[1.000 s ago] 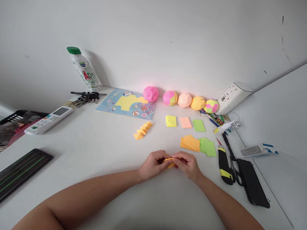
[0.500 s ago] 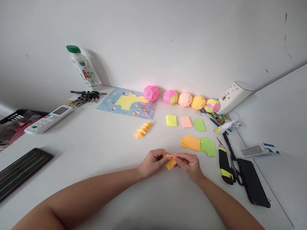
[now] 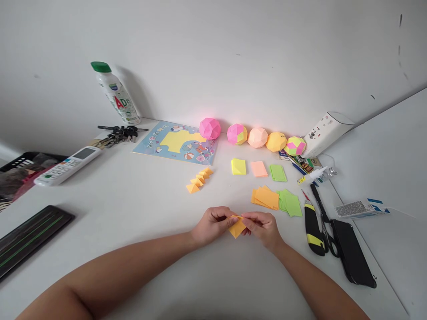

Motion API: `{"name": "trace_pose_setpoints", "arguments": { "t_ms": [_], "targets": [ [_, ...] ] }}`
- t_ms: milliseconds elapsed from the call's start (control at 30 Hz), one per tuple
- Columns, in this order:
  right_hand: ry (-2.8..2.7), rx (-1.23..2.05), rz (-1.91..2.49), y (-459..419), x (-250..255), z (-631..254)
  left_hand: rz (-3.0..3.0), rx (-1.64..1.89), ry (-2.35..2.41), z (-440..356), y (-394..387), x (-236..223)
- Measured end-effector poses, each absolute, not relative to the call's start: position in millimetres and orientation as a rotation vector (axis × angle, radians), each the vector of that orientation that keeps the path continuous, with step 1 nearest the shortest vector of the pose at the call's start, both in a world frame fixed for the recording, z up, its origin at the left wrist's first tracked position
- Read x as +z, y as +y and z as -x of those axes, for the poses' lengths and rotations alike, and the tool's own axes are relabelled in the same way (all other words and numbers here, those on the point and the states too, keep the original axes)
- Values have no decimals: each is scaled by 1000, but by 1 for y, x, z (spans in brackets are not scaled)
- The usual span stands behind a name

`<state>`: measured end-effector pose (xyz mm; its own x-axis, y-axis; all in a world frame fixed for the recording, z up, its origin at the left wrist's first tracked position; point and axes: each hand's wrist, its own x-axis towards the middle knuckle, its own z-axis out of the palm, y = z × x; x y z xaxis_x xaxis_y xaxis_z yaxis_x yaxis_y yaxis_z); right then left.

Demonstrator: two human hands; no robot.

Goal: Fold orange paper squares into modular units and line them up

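Note:
Between my two hands is a small orange paper piece (image 3: pixel 237 229), partly folded, with a corner pointing down toward me. My left hand (image 3: pixel 213 226) pinches its left side with thumb and fingers. At its right side, my right hand (image 3: pixel 263 226) grips the upper edge the same way; some fingertips are hidden behind the paper. Just beyond lie loose orange paper squares (image 3: pixel 267 198) and green paper squares (image 3: pixel 291 203). A row of folded orange paper units (image 3: pixel 197 182) sits to the left of them.
Several faceted paper balls (image 3: pixel 257 138) line the wall. Yellow (image 3: pixel 238 167), pink (image 3: pixel 259 169) and green pads (image 3: pixel 278 173) lie before them. On the right are a utility knife (image 3: pixel 313 231), scissors (image 3: pixel 328 240), a black phone (image 3: pixel 353 253) and a glue bottle (image 3: pixel 310 176). A remote (image 3: pixel 68 166) and bottle (image 3: pixel 116 95) are left.
Both hands stay nearly in place on the orange paper. Its lower corner shows slightly more and sits a little lower. The other things have not moved.

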<state>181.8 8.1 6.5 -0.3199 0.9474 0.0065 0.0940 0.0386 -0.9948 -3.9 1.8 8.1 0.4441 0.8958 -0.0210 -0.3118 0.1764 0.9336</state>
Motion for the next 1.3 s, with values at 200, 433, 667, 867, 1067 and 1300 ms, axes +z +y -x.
{"name": "trace_pose_setpoints", "arguments": {
  "t_ms": [200,433,667,867,1067,1300],
  "targets": [
    [-1513,1447,1083,8,6,-182,-1020,949,645,5,1,11],
    [-1503,1475,1076,9,9,-180,-1044,972,612,6,1,13],
    [-1563,1443,1070,9,10,-180,-1099,974,621,4,0,13],
    [-1553,1471,1071,8,10,-180,-1118,946,700,7,0,10],
    [-1498,1505,1067,9,10,-180,-1242,919,835,12,1,10],
    [-1548,1507,1063,9,8,-180,-1194,919,636,5,-1,18]
  ]
}}
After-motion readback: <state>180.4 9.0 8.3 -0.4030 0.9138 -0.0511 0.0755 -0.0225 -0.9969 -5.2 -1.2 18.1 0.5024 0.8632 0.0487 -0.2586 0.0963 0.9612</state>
